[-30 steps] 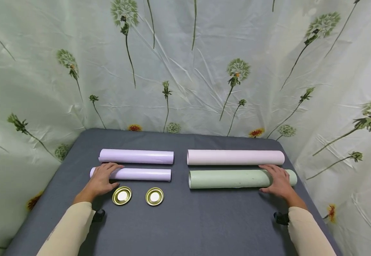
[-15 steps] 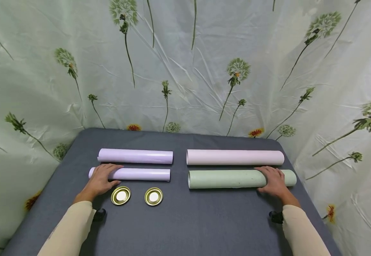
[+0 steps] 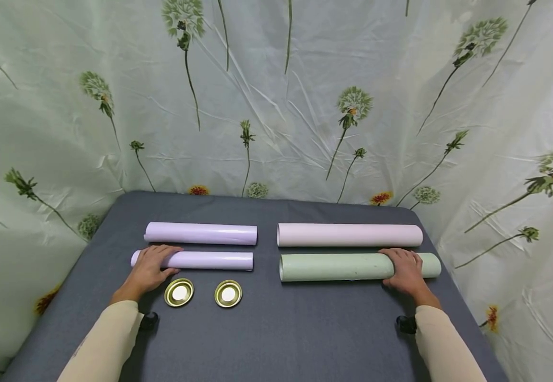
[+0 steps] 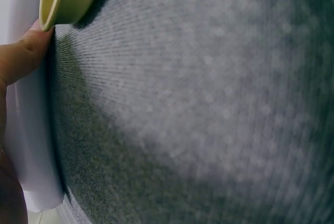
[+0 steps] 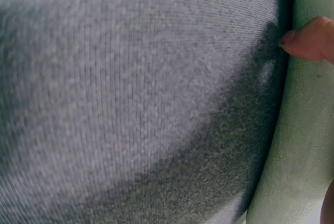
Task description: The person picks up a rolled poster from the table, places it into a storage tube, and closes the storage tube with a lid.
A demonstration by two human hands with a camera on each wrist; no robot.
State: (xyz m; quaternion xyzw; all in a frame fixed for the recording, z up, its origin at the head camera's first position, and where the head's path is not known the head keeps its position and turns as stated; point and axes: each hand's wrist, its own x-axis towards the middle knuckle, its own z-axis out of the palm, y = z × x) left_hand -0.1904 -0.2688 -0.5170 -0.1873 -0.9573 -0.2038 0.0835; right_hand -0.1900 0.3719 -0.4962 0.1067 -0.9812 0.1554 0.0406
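My left hand [image 3: 148, 269] grips the left part of a thin, glossy light-purple roll [image 3: 216, 260], fingers over its far side and thumb along its near side. In the left wrist view, the thumb tip lies right by the rim of a gold jar lid [image 4: 78, 2]. A second gold jar lid [image 3: 228, 294] lies to the right of the first. My right hand [image 3: 407, 272] holds a thicker pale-green roll [image 3: 335, 267] near its right end. Its thumb [image 5: 310, 38] presses the near side, and the other fingers reach over the top. Both rolls lie on the table.
Behind the thin roll lies a thicker light-purple roll [image 3: 202, 233]. A pale-pink roll [image 3: 350, 235] lies behind the green one. All rest on a dark grey cloth-covered table [image 3: 276, 339]. A dandelion-print curtain [image 3: 276, 106] hangs behind and along the sides.
My right hand has moved a little to the left along the green roll and settled around it. The left hand stays on the thin purple roll. The view has shifted very slightly.
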